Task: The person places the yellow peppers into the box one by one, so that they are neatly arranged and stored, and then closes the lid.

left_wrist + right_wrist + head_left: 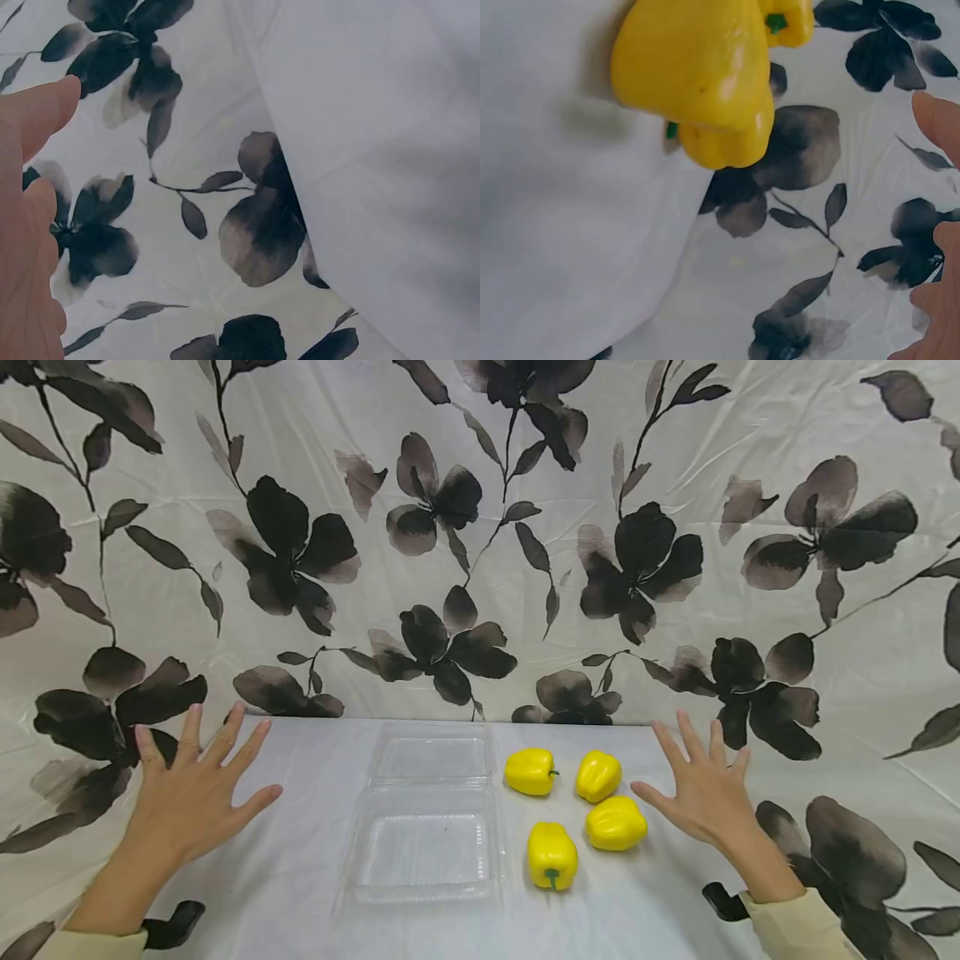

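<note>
Several yellow bell peppers with green stems lie on the white table, right of the middle. The nearest one to me is a pepper (pixel 552 853) with its stem facing me; another pepper (pixel 616 823) lies closest to my right hand (pixel 708 793). That hand hovers with fingers spread, apart from the peppers and holding nothing. To the left of the peppers rests a clear plastic clamshell box (pixel 425 781), its lid laid back. My left hand (pixel 187 806) is over the table's left side, fingers spread, touching nothing. In the right wrist view, peppers (pixel 694 64) overlap one another.
A white cloth covers the table (pixel 300 877). Behind it and along both sides hangs a pale curtain (pixel 540 610) printed with dark flowers. Dark straps or mounts (pixel 174 925) show at both wrists.
</note>
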Action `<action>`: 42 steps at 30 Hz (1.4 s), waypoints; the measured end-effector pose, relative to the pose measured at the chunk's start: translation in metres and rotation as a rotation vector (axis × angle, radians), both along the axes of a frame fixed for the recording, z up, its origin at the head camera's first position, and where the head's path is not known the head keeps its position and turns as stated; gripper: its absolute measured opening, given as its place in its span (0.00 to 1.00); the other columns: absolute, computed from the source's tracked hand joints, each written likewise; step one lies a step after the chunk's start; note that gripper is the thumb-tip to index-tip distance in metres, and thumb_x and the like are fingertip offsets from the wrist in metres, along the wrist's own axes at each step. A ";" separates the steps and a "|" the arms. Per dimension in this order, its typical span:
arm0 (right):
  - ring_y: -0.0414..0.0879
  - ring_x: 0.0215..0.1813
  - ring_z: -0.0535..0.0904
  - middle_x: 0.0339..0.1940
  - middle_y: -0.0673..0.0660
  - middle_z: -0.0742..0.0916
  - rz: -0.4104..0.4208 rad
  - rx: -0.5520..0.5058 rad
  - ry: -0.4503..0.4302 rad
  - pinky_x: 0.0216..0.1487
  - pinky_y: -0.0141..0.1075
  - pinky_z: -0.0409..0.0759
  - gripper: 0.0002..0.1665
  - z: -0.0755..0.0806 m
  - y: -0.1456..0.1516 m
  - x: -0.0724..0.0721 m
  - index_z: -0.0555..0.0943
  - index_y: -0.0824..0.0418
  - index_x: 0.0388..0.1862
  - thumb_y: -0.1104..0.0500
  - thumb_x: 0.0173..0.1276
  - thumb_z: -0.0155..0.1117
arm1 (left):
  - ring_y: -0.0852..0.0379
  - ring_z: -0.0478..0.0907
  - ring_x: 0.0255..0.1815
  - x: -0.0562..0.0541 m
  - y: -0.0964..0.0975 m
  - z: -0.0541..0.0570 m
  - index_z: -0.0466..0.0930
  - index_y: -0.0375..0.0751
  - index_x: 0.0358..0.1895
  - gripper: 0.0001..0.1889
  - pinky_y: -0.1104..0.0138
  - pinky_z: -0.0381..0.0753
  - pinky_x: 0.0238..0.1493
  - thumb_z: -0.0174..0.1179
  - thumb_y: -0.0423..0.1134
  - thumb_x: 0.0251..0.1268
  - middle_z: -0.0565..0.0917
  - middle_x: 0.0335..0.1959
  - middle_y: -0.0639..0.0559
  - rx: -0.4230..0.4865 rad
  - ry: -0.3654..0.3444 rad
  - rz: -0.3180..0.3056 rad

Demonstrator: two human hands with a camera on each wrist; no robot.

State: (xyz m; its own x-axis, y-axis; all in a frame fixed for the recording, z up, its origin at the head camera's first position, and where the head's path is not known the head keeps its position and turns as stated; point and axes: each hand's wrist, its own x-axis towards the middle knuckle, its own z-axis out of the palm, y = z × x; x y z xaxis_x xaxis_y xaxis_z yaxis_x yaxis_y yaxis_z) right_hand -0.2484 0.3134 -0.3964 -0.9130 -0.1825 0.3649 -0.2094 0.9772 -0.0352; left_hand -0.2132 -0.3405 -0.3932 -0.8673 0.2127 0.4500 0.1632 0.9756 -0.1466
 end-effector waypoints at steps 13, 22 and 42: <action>0.81 0.84 0.44 0.89 0.67 0.52 0.061 -0.003 -0.046 0.71 0.86 0.45 0.61 0.013 -0.030 -0.020 0.51 0.50 0.89 0.26 0.69 0.64 | 0.25 0.25 0.85 -0.005 0.020 0.001 0.35 0.59 0.88 0.55 0.25 0.12 0.70 0.55 0.75 0.70 0.39 0.89 0.43 0.045 -0.046 -0.033; 0.79 0.84 0.50 0.89 0.67 0.54 0.146 -0.052 -0.077 0.75 0.80 0.54 0.56 0.017 -0.051 -0.031 0.54 0.51 0.89 0.30 0.72 0.64 | 0.20 0.32 0.84 -0.005 0.030 -0.004 0.38 0.56 0.89 0.53 0.15 0.25 0.68 0.58 0.70 0.72 0.41 0.89 0.40 0.179 -0.093 -0.087; 0.72 0.84 0.57 0.89 0.63 0.57 0.245 -0.167 -0.160 0.70 0.76 0.68 0.51 0.014 -0.080 -0.053 0.59 0.48 0.87 0.39 0.72 0.71 | 0.22 0.59 0.79 -0.001 0.046 -0.031 0.48 0.54 0.88 0.44 0.33 0.81 0.59 0.64 0.52 0.78 0.43 0.89 0.39 0.677 -0.336 -0.304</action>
